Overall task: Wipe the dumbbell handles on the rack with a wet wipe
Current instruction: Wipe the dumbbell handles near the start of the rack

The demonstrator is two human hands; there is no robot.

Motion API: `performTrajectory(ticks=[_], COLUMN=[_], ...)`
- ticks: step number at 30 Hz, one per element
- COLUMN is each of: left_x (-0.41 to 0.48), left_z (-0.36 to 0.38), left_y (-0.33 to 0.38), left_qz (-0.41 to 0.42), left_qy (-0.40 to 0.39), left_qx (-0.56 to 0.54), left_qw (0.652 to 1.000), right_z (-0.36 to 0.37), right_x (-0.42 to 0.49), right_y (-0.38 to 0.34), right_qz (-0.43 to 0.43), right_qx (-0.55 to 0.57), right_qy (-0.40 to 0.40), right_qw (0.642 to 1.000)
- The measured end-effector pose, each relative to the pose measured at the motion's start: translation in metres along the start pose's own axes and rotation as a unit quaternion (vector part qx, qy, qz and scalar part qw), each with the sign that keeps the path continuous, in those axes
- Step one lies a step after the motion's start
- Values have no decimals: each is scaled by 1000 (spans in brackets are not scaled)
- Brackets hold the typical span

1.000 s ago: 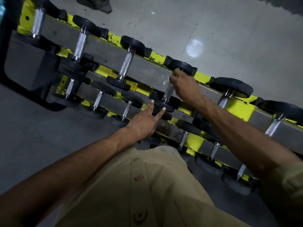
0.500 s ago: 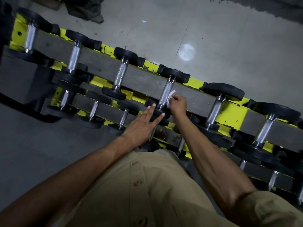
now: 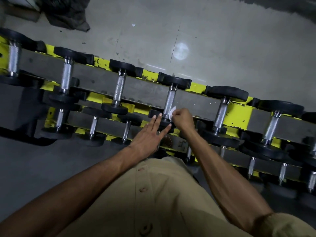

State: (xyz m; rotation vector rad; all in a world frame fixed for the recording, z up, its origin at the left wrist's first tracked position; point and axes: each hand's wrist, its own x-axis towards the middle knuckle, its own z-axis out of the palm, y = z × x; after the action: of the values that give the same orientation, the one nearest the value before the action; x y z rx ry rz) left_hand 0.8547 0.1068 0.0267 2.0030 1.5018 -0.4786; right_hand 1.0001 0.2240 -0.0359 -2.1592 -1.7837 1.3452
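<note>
A yellow and grey rack (image 3: pixel 237 115) runs across the view with black dumbbells in two tiers. My right hand (image 3: pixel 183 118) pinches a small white wet wipe (image 3: pixel 172 112) against the near end of one top-tier dumbbell's knurled steel handle (image 3: pixel 170 101). My left hand (image 3: pixel 150 134) lies flat, fingers straight, its fingertips resting on that dumbbell's near black head (image 3: pixel 165 123).
More dumbbells stand on both sides, one handle (image 3: pixel 120 88) to the left and one handle (image 3: pixel 221 113) to the right. Grey floor lies beyond the rack, with a dark cloth heap (image 3: pixel 66 13) at the upper left. My tan shirt fills the bottom.
My right hand slid with the wipe from the far end of the handle down to its near end. The left hand kept its place on the dumbbell head.
</note>
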Motion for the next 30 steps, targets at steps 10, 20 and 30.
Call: performTrajectory(ticks=[10,20,30], left_x=[2,4,-3], left_z=[6,4,16], left_y=[-5,-7,6], left_qz=[8,15,-17], left_qy=[9,12,31], left_qx=[9,12,34], left_qw=[1000,1000,999], right_z=[-18,5,-9], right_x=[67,4,-1], right_y=[-49,-20,-42], right_qz=[130,17,-230], right_qx=[290,94,-157], right_qy=[34,43,249], right_qw=[948,994,928])
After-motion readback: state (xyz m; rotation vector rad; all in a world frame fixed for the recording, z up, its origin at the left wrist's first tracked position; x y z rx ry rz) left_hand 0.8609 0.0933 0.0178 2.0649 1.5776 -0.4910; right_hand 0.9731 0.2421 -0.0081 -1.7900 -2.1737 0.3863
